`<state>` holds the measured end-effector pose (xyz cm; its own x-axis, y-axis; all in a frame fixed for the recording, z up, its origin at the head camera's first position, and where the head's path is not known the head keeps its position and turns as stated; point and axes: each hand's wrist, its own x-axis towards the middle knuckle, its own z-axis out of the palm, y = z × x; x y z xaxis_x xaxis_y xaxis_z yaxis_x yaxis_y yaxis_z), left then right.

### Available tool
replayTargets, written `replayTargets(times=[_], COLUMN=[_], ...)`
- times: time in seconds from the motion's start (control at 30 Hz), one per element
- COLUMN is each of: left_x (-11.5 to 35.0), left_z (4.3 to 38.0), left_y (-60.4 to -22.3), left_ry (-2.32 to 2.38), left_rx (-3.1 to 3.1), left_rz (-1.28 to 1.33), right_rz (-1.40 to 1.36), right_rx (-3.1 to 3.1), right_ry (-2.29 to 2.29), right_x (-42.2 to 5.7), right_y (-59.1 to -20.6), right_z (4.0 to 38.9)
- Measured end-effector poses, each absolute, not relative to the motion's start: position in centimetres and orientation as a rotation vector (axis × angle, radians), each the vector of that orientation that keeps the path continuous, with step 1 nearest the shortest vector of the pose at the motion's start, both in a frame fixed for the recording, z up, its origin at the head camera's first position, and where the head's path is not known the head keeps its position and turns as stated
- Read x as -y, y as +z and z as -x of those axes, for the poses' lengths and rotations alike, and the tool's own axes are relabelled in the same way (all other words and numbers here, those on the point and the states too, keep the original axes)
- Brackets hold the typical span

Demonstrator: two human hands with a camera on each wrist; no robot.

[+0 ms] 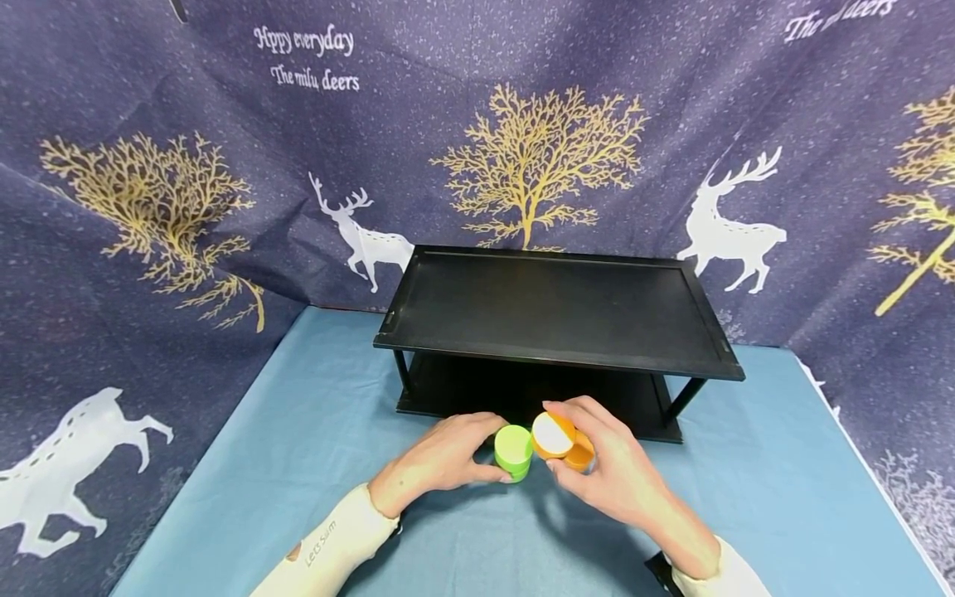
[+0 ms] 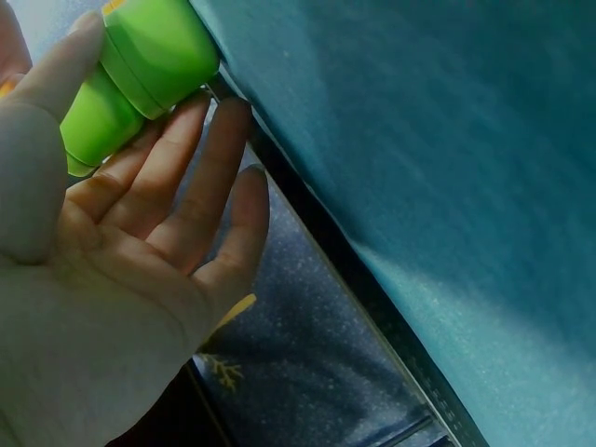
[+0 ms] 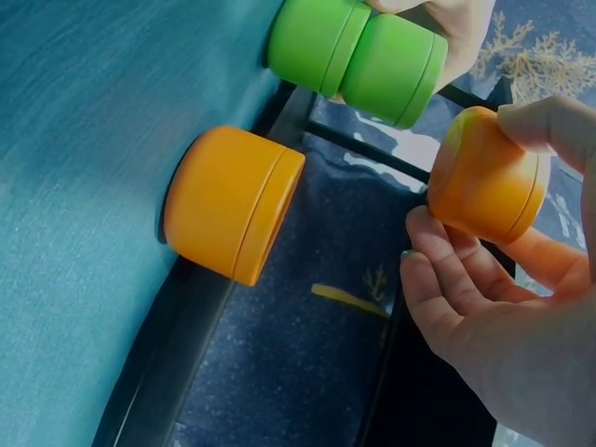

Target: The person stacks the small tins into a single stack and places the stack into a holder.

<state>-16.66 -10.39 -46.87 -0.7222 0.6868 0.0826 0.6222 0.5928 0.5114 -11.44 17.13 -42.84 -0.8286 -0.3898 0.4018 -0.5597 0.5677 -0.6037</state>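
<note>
Jars in green (image 1: 513, 446), stacked two high, stand on the blue bench (image 1: 321, 398) before a black shelf (image 1: 555, 307), with the left hand (image 1: 448, 456) clamping them in its grip. From here I see the right hand (image 1: 608, 460) pinching one orange jar (image 3: 489, 182), raised clear of a second orange jar (image 3: 228, 205) on the bench.

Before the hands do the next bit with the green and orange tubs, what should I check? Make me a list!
1. Upper green tub sits on the lower green tub: ok.
2. Left hand has thumb and fingers at the green stack: ok.
3. Right hand grips the raised orange tub with thumb and fingers: ok.
4. Other orange tub stands on the table: ok.
5. Orange tubs stacked: not ok; there's a gap between them.
6. Anything inside the tubs: cannot tell; no insides show.
</note>
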Motion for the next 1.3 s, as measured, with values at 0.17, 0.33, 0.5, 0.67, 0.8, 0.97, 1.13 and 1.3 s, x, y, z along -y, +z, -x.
replayTargets(times=[0.17,0.33,0.5,0.67,0.8,0.97,1.13,1.3], left_x=[10.4,10.4,10.4,10.5,10.5,10.5,10.5,10.5], left_z=[16.7,16.7,16.8,16.8,16.7,16.7,16.7,16.7], left_y=[-46.8,-46.9,-46.9,-46.9,-46.9,-46.9,-47.0,-47.1], left_ry=[0.790,0.794,0.797,0.789,0.787,0.795,0.795,0.789], left_rx=[-2.692,-2.693,-2.696,-2.700,-2.696,-2.686,-2.684,-2.687], left_rz=[-1.114,-1.109,-1.111,-1.115,-1.104,-1.098,-1.097,-1.100], right_rz=[-0.821,-0.836,-0.825,-0.831,-0.842,-0.839,-0.832,-0.836], right_rx=[2.557,2.555,2.563,2.557,2.555,2.556,2.558,2.561], right_ry=[1.121,1.126,1.128,1.137,1.145,1.156,1.168,1.155], right_x=[-17.0,-16.7,-16.4,-16.3,-16.3,-16.2,-15.9,-15.8], right_y=[-42.8,-42.8,-42.7,-42.7,-42.8,-42.9,-42.9,-42.9], right_z=[11.6,11.7,11.8,11.9,12.0,12.1,12.0,12.0])
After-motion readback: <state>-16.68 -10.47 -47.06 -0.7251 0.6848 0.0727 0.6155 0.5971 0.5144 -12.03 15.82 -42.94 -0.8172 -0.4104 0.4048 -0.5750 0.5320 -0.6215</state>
